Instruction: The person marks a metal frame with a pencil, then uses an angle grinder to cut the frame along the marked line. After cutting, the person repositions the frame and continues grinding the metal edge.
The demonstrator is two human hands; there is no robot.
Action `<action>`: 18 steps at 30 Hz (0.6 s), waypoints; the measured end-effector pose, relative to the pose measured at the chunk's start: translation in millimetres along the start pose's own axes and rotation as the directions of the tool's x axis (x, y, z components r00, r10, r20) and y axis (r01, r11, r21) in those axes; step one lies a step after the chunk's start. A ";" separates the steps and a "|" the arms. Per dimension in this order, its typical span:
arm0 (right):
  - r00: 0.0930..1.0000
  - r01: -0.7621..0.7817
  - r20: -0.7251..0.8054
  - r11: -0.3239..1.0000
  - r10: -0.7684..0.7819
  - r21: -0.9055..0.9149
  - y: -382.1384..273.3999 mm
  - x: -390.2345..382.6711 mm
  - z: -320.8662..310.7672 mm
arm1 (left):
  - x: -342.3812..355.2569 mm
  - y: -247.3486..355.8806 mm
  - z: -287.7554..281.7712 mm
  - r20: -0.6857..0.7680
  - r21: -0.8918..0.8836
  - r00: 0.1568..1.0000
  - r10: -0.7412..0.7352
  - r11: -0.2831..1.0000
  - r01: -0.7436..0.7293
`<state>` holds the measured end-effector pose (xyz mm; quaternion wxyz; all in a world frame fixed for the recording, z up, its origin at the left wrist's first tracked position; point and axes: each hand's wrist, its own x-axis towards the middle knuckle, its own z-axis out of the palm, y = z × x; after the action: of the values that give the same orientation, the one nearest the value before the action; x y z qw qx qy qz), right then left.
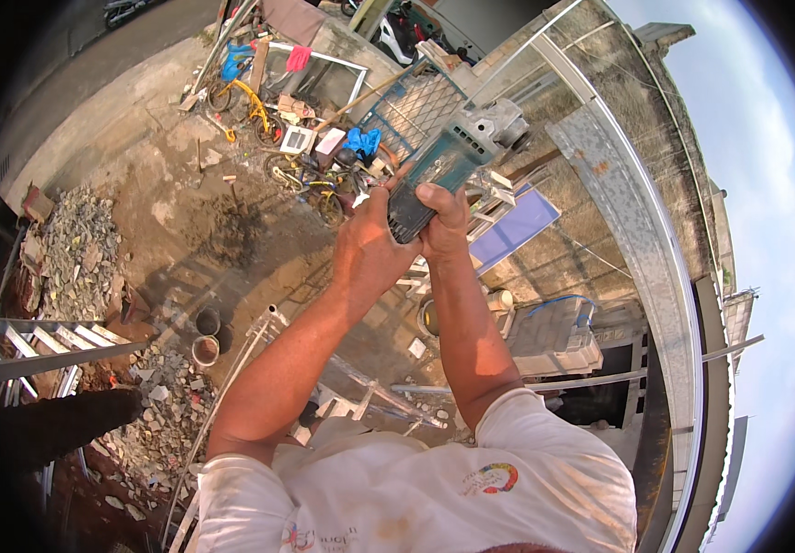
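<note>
Both my hands are wrapped around the body of a teal angle grinder (pixel 448 161), held out in front of me and high above the ground. My left hand (pixel 367 241) grips the rear of the body from its left side. On the other side, my right hand (pixel 445 221) closes around the rear with its thumb on the casing. The grinder's grey metal head (pixel 500 122) points up and right, close to a galvanized steel beam (pixel 614 189) but seemingly apart from it. Whether a disc is fitted is hard to make out.
A ladder (pixel 56 348) leans at the left near heaps of rubble (pixel 79 253). Below lie two buckets (pixel 205 350), a purple panel (pixel 517 229), a yellow bicycle (pixel 254 111) and a metal grille (pixel 416 103). Metal scaffold tubes (pixel 360 378) stand beneath my arms.
</note>
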<state>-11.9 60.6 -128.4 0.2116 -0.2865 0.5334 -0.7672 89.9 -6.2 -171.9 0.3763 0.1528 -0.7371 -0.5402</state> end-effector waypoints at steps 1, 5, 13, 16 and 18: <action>1.000 0.004 0.013 1.000 -0.004 -0.004 0.5 0.3 -0.5 | 0.8 -0.4 0.7 -0.006 0.001 1.000 0.002 1.000 -0.002; 0.999 0.008 0.039 1.000 -0.008 0.000 2.7 1.3 -3.7 | 1.9 7.1 -4.0 0.059 0.043 0.994 -0.095 0.995 0.092; 1.000 0.007 -0.009 0.999 -0.006 0.033 3.1 -0.4 -1.0 | 2.7 13.4 -7.3 0.098 0.092 0.988 -0.123 0.989 0.114; 1.000 0.003 0.005 0.999 -0.003 0.043 4.1 0.4 1.6 | 3.3 9.2 -7.5 0.083 0.132 0.992 -0.092 0.988 0.081; 1.000 0.012 0.024 0.999 -0.013 0.037 8.1 3.8 -4.7 | 3.8 7.3 -3.6 0.072 0.124 0.993 -0.093 0.989 0.084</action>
<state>-17.7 58.7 -136.5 0.2184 -0.2951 0.5147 -0.7748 91.2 -8.3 -163.3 0.3130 0.1869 -0.7750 -0.5163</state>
